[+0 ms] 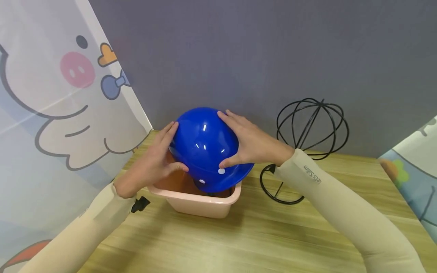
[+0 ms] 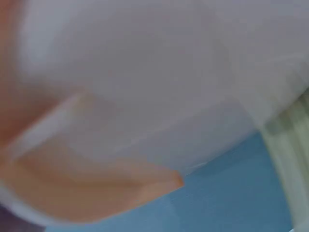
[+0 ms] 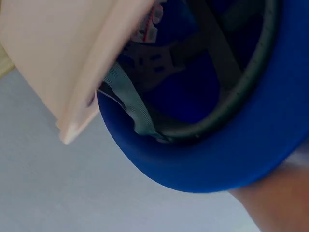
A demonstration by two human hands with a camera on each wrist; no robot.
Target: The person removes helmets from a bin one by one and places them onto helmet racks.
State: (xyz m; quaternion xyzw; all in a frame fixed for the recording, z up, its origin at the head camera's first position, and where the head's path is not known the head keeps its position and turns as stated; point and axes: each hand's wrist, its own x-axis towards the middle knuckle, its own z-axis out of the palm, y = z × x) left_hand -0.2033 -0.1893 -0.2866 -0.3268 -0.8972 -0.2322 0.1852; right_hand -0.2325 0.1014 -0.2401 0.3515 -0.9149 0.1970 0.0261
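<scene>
Both hands hold a glossy blue hard hat (image 1: 205, 140), which sits tilted over a pale pink plastic basin (image 1: 201, 199). My left hand (image 1: 153, 159) is at its left side, fingertips on the shell and thumb near the front lower edge. On the other side my right hand (image 1: 250, 142) spreads over the shell, its thumb beside a white round dot above the brim. In the right wrist view the hat's underside shows a dark headband (image 3: 231, 111) and a grey strap (image 3: 128, 96) beside the basin's rim (image 3: 96, 63). The left wrist view is blurred.
A black wire stand (image 1: 314, 129) with a round cage top and ring base is behind the right forearm. The wood-grain table (image 1: 266, 235) meets a grey wall panel (image 1: 256, 49) at the back. A cartoon-printed panel (image 1: 51, 113) borders the left side.
</scene>
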